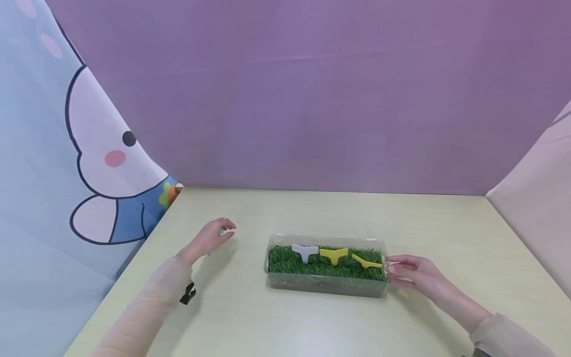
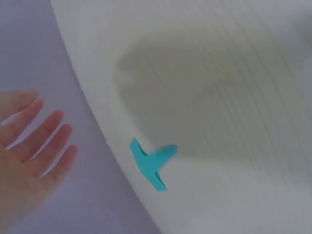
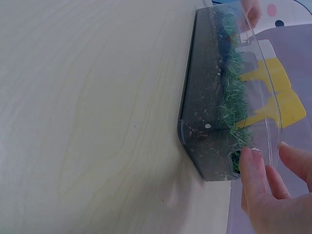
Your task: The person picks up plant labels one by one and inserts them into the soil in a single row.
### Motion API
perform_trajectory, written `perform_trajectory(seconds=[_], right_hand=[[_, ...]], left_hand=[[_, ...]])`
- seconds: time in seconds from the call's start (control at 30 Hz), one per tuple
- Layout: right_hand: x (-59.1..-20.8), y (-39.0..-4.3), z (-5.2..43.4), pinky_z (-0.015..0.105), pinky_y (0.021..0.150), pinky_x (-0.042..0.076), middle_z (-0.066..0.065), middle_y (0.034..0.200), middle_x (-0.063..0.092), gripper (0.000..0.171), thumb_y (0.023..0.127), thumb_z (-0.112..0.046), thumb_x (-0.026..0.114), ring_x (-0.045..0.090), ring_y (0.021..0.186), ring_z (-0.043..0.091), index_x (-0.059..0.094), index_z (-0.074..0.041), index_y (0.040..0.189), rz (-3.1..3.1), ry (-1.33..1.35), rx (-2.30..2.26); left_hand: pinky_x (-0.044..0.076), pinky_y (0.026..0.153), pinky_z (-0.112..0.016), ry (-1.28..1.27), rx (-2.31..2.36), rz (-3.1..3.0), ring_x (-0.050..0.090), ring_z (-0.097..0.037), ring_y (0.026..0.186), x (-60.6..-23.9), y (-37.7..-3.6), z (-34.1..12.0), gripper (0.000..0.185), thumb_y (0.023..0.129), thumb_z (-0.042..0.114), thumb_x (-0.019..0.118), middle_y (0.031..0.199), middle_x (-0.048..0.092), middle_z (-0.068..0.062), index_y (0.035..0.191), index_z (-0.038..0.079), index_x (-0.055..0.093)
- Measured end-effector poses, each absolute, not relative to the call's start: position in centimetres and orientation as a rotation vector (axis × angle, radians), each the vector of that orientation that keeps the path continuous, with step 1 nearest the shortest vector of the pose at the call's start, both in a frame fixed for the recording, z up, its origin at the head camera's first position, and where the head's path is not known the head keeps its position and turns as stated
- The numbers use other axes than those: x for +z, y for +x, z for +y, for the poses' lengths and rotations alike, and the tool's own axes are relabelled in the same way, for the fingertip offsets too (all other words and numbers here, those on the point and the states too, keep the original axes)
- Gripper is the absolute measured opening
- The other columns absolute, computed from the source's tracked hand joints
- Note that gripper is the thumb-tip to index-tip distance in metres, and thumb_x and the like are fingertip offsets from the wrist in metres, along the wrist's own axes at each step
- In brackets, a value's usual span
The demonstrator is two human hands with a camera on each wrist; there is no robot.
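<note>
A long clear plastic planter box [image 1: 327,284], filled with dark soil and green grass [image 1: 285,267], stands on the table. Three T-shaped plant labels stick up from the grass: a white one [image 1: 305,252], a yellow one [image 1: 333,255] and a tilted yellow one [image 1: 367,262]. My right hand [image 1: 421,275] holds the box's right end, its fingertips at the end handle and its thumb by the rim. Left of the box, my left hand [image 1: 209,239] hovers empty with loosely bent fingers. Below it lies a teal T-shaped plant label [image 2: 151,163], mostly hidden in the head view.
The pale wooden table [image 1: 250,322] reaches back to a purple backdrop [image 1: 312,109]. A cloth with a cartoon figure [image 1: 111,178] hangs along the left side, and a pale cloth [image 1: 540,188] along the right.
</note>
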State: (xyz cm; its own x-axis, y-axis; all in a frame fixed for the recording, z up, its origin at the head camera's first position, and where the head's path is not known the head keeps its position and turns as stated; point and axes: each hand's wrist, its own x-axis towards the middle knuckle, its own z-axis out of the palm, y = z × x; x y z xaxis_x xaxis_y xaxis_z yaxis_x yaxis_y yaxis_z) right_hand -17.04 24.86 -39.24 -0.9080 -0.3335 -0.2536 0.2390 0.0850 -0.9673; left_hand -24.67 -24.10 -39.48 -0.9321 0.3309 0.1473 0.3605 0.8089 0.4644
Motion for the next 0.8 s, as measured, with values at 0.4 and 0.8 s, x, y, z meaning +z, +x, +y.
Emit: perform_trajectory(seconds=[0.4, 0.8], right_hand=[[-39.1, -16.9, 24.8, 0.027, 0.080, 0.048, 0.001, 0.095, 0.063, 0.048, 0.083, -0.005, 0.058, 0.061, 0.085, 0.011, 0.037, 0.017, 0.120, 1.987, -0.084, -1.848], [-38.7, -16.7, 24.7, 0.027, 0.081, 0.047, 0.005, 0.099, 0.062, 0.053, 0.083, -0.007, 0.059, 0.060, 0.086, 0.010, 0.034, 0.017, 0.122, 2.033, -0.072, -1.819]], left_hand=[[0.035, 0.092, -0.050, -0.424, -0.751, -3.053, 0.046, -0.040, 0.107, -40.4, -25.7, -26.8, 0.027, 0.088, 0.004, 0.049, 0.115, 0.050, -0.026, 0.113, -0.007, 0.052], [0.029, 0.095, -0.053, -0.399, -0.647, -3.187, 0.036, -0.046, 0.115, -41.5, -26.7, -28.1, 0.037, 0.086, 0.001, 0.048, 0.123, 0.042, -0.031, 0.122, -0.010, 0.043]])
